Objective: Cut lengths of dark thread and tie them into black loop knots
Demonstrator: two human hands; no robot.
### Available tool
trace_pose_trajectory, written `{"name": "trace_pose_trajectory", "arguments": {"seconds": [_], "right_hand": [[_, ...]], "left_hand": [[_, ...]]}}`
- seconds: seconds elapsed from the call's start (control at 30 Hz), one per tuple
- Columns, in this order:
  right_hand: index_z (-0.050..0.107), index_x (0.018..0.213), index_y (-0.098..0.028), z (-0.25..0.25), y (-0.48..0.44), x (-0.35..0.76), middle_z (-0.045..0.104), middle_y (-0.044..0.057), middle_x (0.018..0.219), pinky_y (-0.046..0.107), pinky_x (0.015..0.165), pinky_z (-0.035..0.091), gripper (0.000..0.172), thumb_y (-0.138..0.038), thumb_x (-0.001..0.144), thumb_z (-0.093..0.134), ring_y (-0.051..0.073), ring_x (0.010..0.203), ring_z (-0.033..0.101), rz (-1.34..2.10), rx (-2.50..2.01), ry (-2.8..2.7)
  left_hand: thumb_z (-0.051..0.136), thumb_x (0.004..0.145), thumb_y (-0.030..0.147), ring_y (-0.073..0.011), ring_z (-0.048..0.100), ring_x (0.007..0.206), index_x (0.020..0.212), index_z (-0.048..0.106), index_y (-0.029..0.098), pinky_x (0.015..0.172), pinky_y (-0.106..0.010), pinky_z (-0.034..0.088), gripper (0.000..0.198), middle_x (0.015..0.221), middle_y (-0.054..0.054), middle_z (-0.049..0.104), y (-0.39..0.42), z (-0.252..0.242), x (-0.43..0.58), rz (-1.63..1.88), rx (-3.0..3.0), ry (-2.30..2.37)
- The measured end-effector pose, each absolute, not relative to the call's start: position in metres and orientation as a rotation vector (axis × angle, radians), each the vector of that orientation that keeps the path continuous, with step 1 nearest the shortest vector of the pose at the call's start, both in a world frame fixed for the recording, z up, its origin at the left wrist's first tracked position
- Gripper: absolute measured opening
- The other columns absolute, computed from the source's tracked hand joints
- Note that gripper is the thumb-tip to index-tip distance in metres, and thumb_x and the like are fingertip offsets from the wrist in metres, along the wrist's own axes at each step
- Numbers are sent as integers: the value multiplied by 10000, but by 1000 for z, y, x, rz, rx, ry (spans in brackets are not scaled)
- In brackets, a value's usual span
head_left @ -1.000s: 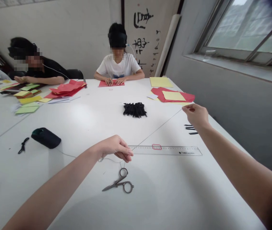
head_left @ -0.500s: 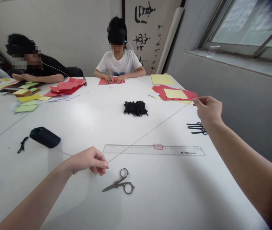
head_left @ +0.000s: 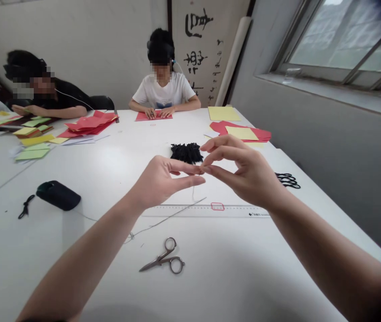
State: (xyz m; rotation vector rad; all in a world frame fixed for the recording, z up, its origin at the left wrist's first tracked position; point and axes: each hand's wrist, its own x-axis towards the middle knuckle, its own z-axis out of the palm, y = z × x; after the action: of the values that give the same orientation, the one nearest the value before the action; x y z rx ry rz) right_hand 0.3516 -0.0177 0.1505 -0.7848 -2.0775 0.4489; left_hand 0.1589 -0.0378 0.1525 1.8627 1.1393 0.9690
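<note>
Thin grey thread, slack, looped near left forearm, well in from table's right edge. Left hand, right hand: fingers narrow, tips meeting; can't tell grip.

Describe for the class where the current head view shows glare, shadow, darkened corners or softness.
Head view: a pale glare patch on the white table, left of the black bundle; a soft shadow on it beside the right forearm; dark corners at upper and lower right; a washed-out, soft scene through the window; scale numbers on the ruler too fine to read.
</note>
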Motion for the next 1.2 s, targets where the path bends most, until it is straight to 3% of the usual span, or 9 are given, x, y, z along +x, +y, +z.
{"name": "trace_pose_trajectory", "arguments": {"seconds": [0.27, 0.37, 0.5, 0.83, 1.2], "right_hand": [[623, 763, -222, 132, 3, 367, 642, 35, 970, 322, 731, 481, 103, -316, 806, 622, 192, 934, 587, 457, -957, -1823], [648, 781, -208, 118, 28, 393, 643, 23, 839, 290, 670, 453, 128, -331, 753, 668, 145, 746, 573, 490, -1216, -1546], [665, 767, -157, 99, 60, 430, 559, 0, 665, 249, 554, 373, 151, -301, 725, 681, 80, 556, 432, 518, -1438, -1195], [668, 818, -106, 60, 91, 467, 481, -26, 597, 245, 471, 280, 175, -254, 725, 664, 66, 491, 335, 440, -1611, -1019], [678, 957, -77, 37, 120, 478, 589, 63, 768, 269, 514, 322, 277, -274, 779, 598, 74, 512, 373, 326, -1774, -1018]], "left_hand": [[710, 738, 376, -197, 680, 831, 794, 762, 184, 833, -330, 516, 206, 804, -54, 748, -33, 132, 150, 781, 1587, 1063], [704, 738, 387, -181, 673, 798, 795, 761, 186, 789, -309, 519, 217, 796, -60, 746, -34, 122, 136, 566, 1531, 1147], [709, 727, 380, -179, 675, 842, 810, 757, 188, 777, -285, 509, 215, 853, -72, 746, -34, 107, 123, 351, 1433, 1193], [738, 694, 368, -175, 696, 794, 761, 749, 168, 682, -229, 520, 211, 837, -81, 747, -34, 86, 121, 208, 1205, 1171], [747, 680, 376, -178, 705, 766, 752, 741, 163, 654, -223, 515, 225, 820, -83, 749, -39, 64, 110, 153, 1128, 1184]]}}
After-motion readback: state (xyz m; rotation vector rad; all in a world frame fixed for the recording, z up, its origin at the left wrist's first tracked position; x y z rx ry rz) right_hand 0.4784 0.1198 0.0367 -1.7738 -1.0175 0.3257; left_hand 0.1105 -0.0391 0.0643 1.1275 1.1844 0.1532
